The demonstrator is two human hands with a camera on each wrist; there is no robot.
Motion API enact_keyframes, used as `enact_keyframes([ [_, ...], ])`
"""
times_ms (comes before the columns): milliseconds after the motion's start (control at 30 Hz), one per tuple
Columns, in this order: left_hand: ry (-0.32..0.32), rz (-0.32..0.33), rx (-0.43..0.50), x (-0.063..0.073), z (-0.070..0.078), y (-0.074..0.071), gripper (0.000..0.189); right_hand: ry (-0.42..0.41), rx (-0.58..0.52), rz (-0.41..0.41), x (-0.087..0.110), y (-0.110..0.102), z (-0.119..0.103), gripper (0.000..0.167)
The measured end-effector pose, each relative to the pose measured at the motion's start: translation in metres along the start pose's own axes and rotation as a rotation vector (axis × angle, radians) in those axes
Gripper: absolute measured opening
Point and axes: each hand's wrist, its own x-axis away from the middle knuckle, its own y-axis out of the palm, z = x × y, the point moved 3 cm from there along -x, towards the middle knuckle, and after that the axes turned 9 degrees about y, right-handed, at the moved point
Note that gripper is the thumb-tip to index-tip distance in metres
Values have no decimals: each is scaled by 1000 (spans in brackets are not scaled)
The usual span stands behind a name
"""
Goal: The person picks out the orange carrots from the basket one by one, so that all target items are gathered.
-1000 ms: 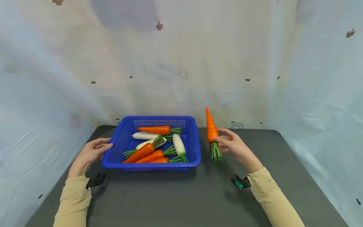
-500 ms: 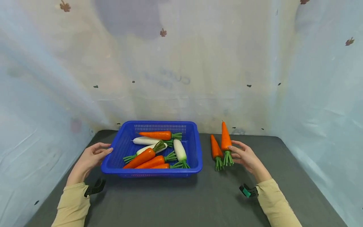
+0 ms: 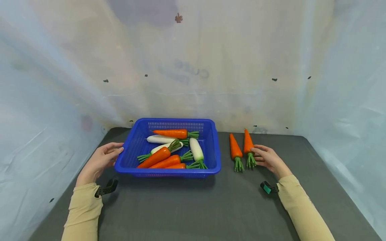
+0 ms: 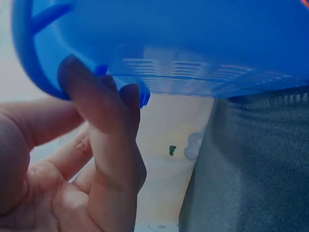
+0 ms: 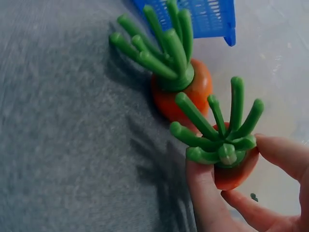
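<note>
My left hand (image 3: 101, 160) grips the left rim of a blue plastic basket (image 3: 166, 172); in the left wrist view its fingers (image 4: 108, 130) curl up against the rim from below. Inside the basket lie several orange carrots (image 3: 158, 157) and white radishes (image 3: 196, 149), all with green stems. To the right of the basket, my right hand (image 3: 269, 160) pinches a carrot (image 3: 248, 143) near its stem end, tip pointing to the back wall. Just left of it another carrot (image 3: 235, 147) lies on the table. In the right wrist view, the pinched carrot (image 5: 231, 176) has its stems toward the camera.
The dark grey table (image 3: 181, 207) carries the basket close to its back edge. Pale plastic sheeting (image 3: 235, 60) with small dark marks hangs behind and along both sides. A black band (image 3: 107, 188) is on the left wrist, another band (image 3: 269, 187) on the right.
My right hand has brought its carrot down and rightward, from in front of the lying carrot to a place beside it. The left hand stays at the basket rim. The head view has shifted slightly.
</note>
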Motion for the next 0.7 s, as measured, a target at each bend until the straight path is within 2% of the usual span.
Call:
enact_keyframes([
  [133,-6,21,0,-3,5,1,65,10,22,-26,-2,-2,-1,80],
  [367,-45,12,-1,-2,6,7,64,4,102,-41,-2,-2,-2,74],
  [600,-49,11,-41,-2,9,5,64,2,140,-29,-1,4,1,70],
  [700,-47,5,-31,0,9,3,61,6,140,-27,0,6,1,69],
])
